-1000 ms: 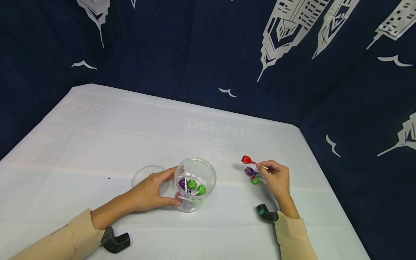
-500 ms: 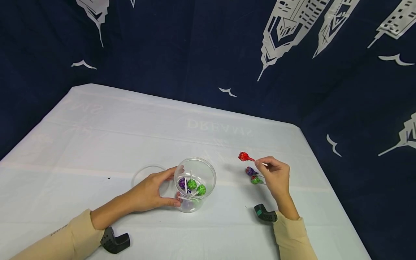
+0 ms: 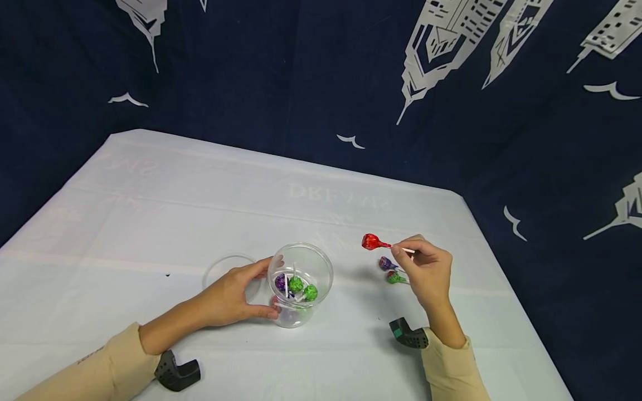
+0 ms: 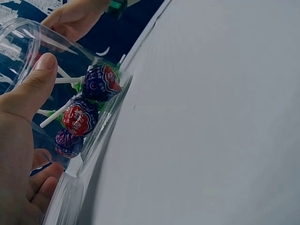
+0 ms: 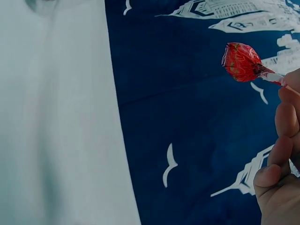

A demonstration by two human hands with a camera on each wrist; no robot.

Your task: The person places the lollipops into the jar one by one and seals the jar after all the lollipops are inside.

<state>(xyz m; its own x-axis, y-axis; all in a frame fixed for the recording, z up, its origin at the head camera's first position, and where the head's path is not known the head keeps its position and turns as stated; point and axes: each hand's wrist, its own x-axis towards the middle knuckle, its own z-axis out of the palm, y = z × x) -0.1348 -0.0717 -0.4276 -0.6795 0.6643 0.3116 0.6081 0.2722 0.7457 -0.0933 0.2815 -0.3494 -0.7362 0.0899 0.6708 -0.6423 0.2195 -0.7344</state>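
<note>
My left hand is curled round the side of a clear plastic tub that stands on the table. Inside the tub lie several wrapped lollipops; a purple lollipop and a green lollipop show from above, and the left wrist view shows a blue-and-red lollipop through the wall. To the right, my right hand pinches the white stick of a red lollipop, holding it above the table with its head pointing left. Below it, a purple lollipop and a red-and-green lollipop lie on the cloth.
A clear round lid lies flat left of the tub, partly behind my left hand. White cloth covers the table. Behind its far edge hangs a dark blue curtain with white building prints. A small dark speck is on the cloth.
My right hand has lifted the red lollipop off the table and brought it slightly left, away from the two lying there. The left hand and the tub stay in place.
</note>
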